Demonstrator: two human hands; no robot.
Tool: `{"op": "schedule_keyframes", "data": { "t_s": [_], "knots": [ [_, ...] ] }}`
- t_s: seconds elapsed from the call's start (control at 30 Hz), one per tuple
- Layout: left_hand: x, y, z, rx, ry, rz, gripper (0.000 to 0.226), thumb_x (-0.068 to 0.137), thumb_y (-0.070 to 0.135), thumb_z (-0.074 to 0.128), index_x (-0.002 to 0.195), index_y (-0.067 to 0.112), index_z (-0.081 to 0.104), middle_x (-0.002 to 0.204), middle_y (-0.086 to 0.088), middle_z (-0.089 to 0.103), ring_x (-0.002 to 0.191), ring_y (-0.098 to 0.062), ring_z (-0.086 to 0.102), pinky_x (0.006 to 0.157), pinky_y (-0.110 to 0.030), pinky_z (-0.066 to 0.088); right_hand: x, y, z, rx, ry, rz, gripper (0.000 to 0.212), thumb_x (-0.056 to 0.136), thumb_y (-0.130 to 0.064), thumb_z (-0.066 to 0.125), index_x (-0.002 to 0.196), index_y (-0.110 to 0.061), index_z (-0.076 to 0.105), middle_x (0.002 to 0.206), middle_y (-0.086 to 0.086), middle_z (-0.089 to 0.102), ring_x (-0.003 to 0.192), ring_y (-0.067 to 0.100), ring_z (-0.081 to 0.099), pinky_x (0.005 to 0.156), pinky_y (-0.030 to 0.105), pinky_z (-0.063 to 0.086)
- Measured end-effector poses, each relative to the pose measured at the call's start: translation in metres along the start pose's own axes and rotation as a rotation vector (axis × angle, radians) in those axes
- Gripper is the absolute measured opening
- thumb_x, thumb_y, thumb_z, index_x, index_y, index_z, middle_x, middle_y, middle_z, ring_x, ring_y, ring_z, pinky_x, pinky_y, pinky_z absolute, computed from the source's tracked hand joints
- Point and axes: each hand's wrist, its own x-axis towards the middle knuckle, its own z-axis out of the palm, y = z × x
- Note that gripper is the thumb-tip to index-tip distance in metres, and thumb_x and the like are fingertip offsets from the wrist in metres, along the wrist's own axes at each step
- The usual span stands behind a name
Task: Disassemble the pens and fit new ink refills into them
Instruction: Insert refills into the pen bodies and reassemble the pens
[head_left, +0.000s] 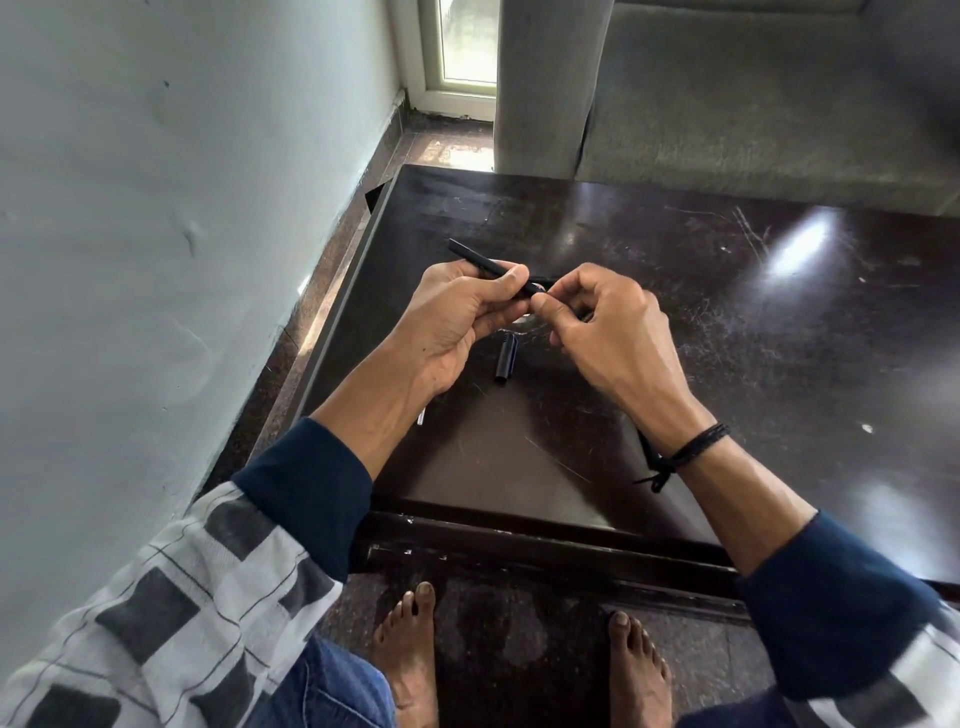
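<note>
left hand (457, 306) clamps pen (488, 265) steady | right hand (602, 332) pinches its tip, likely unscrewing | cap (506, 361) lies on table (727, 312)

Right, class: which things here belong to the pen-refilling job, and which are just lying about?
Belongs to the job:
black pen, gripped by the left hand, its end pinched by the right hand
black cap lying on the table

Just around:
grey sofa
window
cord wristband
small pale piece by the left forearm, too hidden to identify
</note>
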Motion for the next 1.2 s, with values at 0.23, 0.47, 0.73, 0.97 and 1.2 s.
{"op": "schedule_keyframes", "data": {
  "t_s": [0.23,0.47,0.73,0.97,1.2],
  "knots": [
    [0.0005,0.0004,-0.0012,0.002,0.003,0.000,0.007,0.090,0.002,0.069,0.096,-0.002,0.069,0.085,-0.013,0.073,0.074,-0.015,0.073,0.073,-0.022,0.061,-0.0009,-0.0007,-0.0004,-0.011,-0.008,-0.020,0.021,0.092,-0.045,0.073,0.099,-0.025,0.068,0.080,-0.007,0.072,0.076,0.016,0.068,0.076,0.039,0.057],
    [0.0028,-0.0023,-0.0017,-0.003,-0.004,-0.002,0.008,0.090,0.003,0.071,0.097,-0.002,0.070,0.085,-0.012,0.075,0.077,-0.019,0.074,0.072,-0.022,0.059,-0.0005,-0.0012,-0.0007,0.001,-0.042,0.019,0.023,0.099,-0.045,0.061,0.091,-0.027,0.072,0.076,-0.005,0.073,0.073,0.017,0.068,0.074,0.043,0.057],
    [0.0027,-0.0020,-0.0020,-0.012,-0.001,0.006,0.006,0.091,0.003,0.070,0.096,0.000,0.069,0.084,-0.012,0.074,0.074,-0.015,0.073,0.069,-0.021,0.059,-0.0012,0.0002,-0.0006,0.003,-0.010,-0.002,0.023,0.090,-0.048,0.073,0.098,-0.027,0.070,0.082,-0.008,0.072,0.078,0.015,0.068,0.074,0.037,0.055],
    [0.0040,-0.0044,-0.0020,-0.003,-0.004,0.005,0.010,0.090,0.002,0.070,0.099,-0.003,0.069,0.086,-0.013,0.074,0.076,-0.017,0.074,0.073,-0.023,0.060,0.0005,0.0005,-0.0005,-0.008,-0.019,0.011,0.022,0.097,-0.046,0.064,0.088,-0.026,0.070,0.073,-0.007,0.072,0.070,0.015,0.066,0.072,0.040,0.056],
    [0.0042,-0.0038,-0.0015,-0.003,0.000,0.010,0.007,0.091,0.002,0.069,0.097,-0.002,0.069,0.088,-0.014,0.072,0.075,-0.017,0.073,0.074,-0.023,0.061,0.0007,0.0008,0.0001,-0.011,0.009,-0.001,0.021,0.090,-0.047,0.073,0.094,-0.026,0.070,0.076,-0.010,0.069,0.075,0.015,0.066,0.073,0.036,0.053]
  ]
}}
